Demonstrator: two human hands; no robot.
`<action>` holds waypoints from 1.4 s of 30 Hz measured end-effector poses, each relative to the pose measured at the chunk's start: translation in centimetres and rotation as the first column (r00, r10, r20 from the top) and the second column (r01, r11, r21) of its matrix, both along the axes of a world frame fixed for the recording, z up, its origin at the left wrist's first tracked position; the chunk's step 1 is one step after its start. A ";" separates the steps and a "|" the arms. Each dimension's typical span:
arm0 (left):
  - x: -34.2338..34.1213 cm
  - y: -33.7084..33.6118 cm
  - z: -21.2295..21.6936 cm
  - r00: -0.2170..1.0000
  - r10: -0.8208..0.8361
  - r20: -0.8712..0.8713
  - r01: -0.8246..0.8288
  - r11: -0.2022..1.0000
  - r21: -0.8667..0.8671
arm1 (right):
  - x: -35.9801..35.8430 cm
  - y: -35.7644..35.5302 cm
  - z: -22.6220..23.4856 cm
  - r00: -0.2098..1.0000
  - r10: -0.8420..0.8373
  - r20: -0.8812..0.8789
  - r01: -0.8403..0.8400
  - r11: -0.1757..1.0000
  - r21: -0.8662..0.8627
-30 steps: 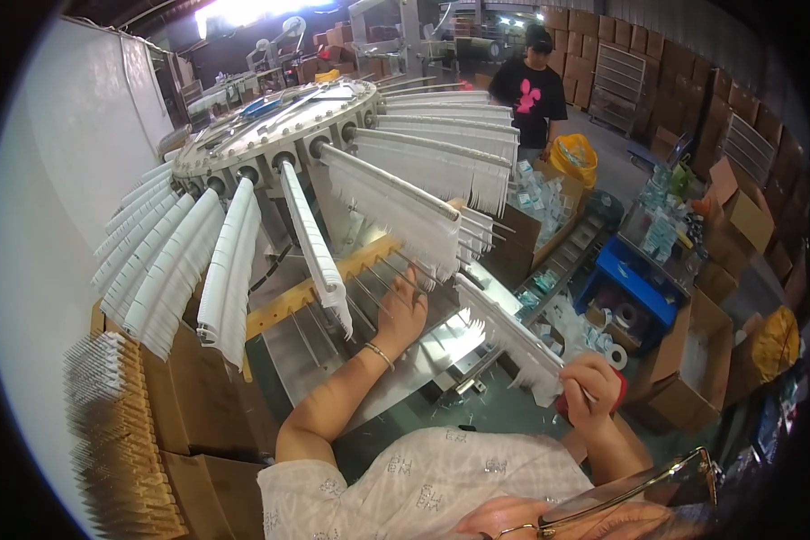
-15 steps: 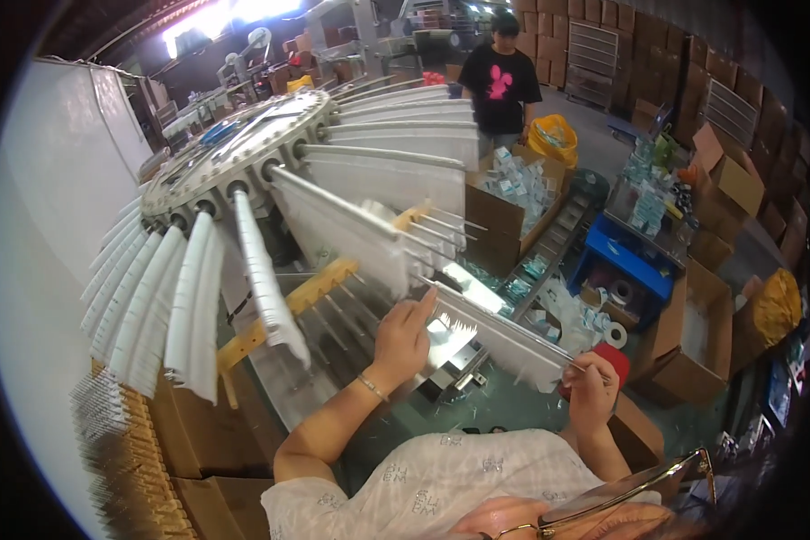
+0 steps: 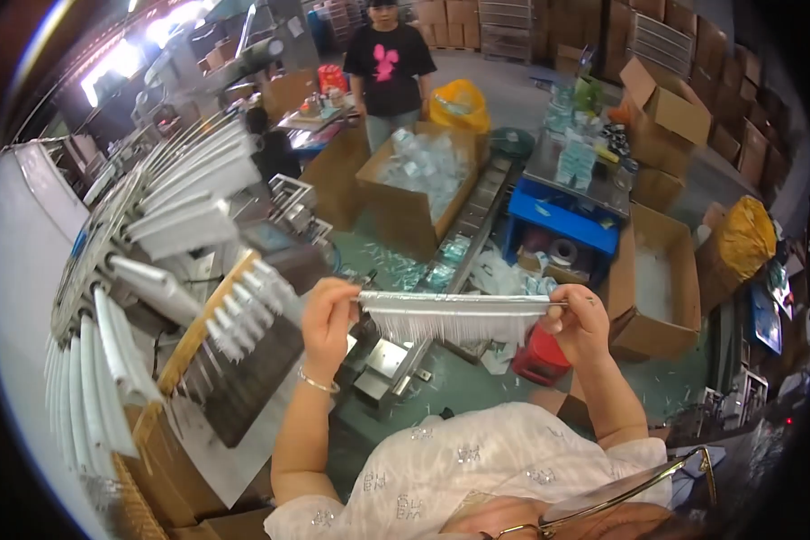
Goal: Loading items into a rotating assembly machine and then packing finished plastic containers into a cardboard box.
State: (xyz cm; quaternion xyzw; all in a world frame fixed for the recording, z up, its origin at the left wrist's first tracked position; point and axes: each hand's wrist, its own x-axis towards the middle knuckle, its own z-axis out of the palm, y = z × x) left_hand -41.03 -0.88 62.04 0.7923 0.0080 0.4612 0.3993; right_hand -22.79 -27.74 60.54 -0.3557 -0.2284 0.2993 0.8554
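A thin metal rod hung with a white fringe of fine strips point(image 3: 459, 319) is stretched level in front of my chest. My left hand point(image 3: 329, 315) pinches its left end, and my right hand point(image 3: 581, 317) is closed on its right end. Left of me stands a big round rack point(image 3: 79, 270) with rods sticking out all round, each draped with a white sheet point(image 3: 121, 346). Between the rack and my left hand runs a yellow wooden bar point(image 3: 187, 349), with several rods bearing white tufts along its side. Below the held rod is a metal block point(image 3: 387, 360).
Ahead, a cardboard box point(image 3: 400, 211) holds white packets, with a narrow conveyor point(image 3: 472, 216) beside it. A blue stand point(image 3: 558, 225) and an open carton point(image 3: 661, 315) are at right. Under my right hand is a red stool point(image 3: 542, 355). A person point(image 3: 391, 67) stands beyond.
My view has swung right. The fringed rod, earlier slanting beside the rack, is now raised level; my left hand has gone from pointing near its far end to gripping it.
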 end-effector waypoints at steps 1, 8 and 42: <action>0.9 -0.3 -0.5 1.000 0.006 0.014 -0.006 1.000 -0.023 | 1.3 0.0 0.4 1.000 -0.012 -0.001 0.012 1.000 -0.001; 6.6 0.1 -2.3 0.997 0.079 0.014 -0.055 0.800 -0.598 | 9.9 4.7 0.8 0.973 0.009 0.231 0.037 0.980 -0.193; 17.2 29.5 6.9 0.307 0.877 0.370 -0.948 0.247 0.202 | 26.0 52.2 5.7 0.835 0.541 0.095 -0.545 0.792 0.277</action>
